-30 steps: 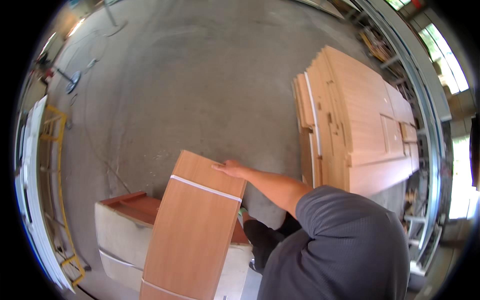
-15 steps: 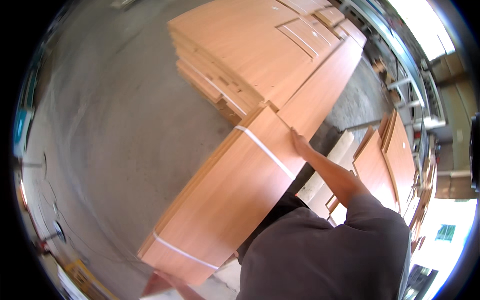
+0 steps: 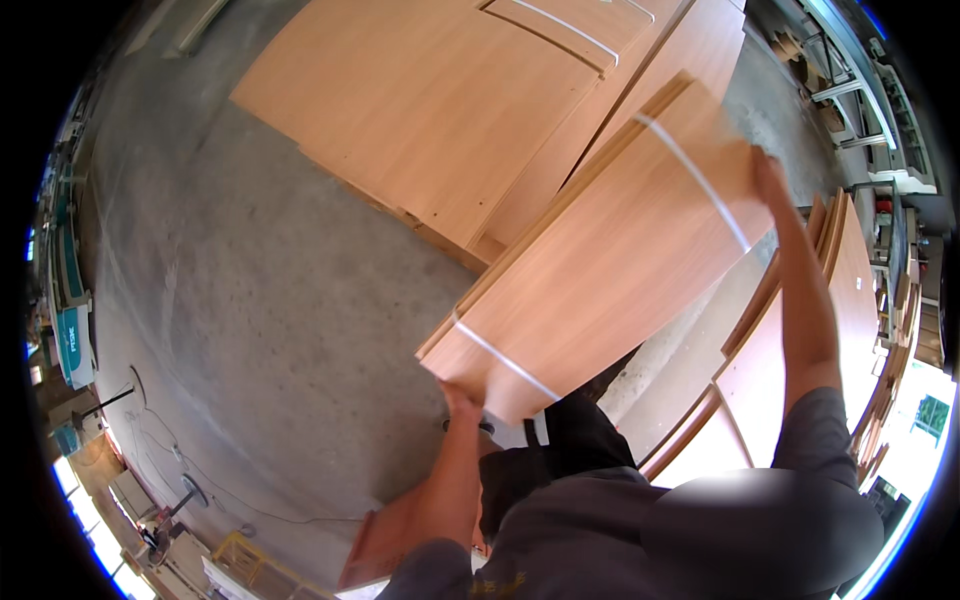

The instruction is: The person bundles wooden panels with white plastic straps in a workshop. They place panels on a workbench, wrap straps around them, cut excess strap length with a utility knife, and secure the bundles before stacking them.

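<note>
A strapped bundle of long wood-grain panels (image 3: 590, 260) hangs tilted in front of me, its far end up and to the right. White bands (image 3: 505, 357) cross it near both ends. My left hand (image 3: 462, 398) grips the near end, fingers partly hidden beneath the boards. At the far right corner my right hand (image 3: 768, 180) is closed on the edge, slightly smeared by motion. Just beyond the bundle, a low stack of similar panels (image 3: 400, 110) stands on the floor, with smaller banded panels (image 3: 560, 28) on top. The bundle overlaps part of this stack in view.
More wood panels (image 3: 790, 350) lean in a row at my right. Metal framework (image 3: 850, 90) runs along the far right. On the left, a cable (image 3: 255, 505) trails over the grey concrete floor (image 3: 290, 290). A reddish board (image 3: 385, 530) lies by my left arm.
The bundle has moved right and away from the larger stack's near corner, carried by both hands. My left arm has come fully into view, and my right arm reaches farther out.
</note>
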### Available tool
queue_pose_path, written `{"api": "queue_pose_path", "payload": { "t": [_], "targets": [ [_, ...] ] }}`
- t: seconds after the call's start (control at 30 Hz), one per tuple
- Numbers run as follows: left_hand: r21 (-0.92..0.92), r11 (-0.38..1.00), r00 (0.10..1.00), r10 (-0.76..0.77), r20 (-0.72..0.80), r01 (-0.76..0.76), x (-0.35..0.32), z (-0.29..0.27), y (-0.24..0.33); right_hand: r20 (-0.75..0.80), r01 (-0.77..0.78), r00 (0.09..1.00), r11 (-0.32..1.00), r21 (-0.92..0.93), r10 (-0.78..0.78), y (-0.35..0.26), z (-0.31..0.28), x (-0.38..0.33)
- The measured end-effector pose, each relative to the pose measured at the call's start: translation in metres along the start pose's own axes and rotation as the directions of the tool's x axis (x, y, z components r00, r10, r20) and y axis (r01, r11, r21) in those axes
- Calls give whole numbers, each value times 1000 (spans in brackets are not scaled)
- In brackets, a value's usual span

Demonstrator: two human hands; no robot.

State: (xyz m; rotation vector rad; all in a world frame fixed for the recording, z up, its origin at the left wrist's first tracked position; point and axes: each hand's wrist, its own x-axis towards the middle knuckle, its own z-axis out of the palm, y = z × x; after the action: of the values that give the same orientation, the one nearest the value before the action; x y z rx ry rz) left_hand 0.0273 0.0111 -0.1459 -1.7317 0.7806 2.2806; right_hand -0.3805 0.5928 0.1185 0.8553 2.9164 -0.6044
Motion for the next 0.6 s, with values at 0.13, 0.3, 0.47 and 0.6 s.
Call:
{"api": "queue_pose_path", "payload": {
  "t": [0.13,0.3,0.47,0.6],
  "targets": [
    [-15,999,966,53,253,-51,27,125,-46,-69,84,994,996,-23,-85,25,-51,166],
    [-32,999,932,19,363,-8,23,173,-51,-209,454,822,832,-318,-529,3,-43,230],
    [358,920,986,133,102,-161,-25,190,-53,-563,173,809,984,-53,-172,38,119,116],
    [201,953,954,175,243,-226,-53,192,-45,23,-280,950,821,498,311,69,242,-88]
  ]
}}
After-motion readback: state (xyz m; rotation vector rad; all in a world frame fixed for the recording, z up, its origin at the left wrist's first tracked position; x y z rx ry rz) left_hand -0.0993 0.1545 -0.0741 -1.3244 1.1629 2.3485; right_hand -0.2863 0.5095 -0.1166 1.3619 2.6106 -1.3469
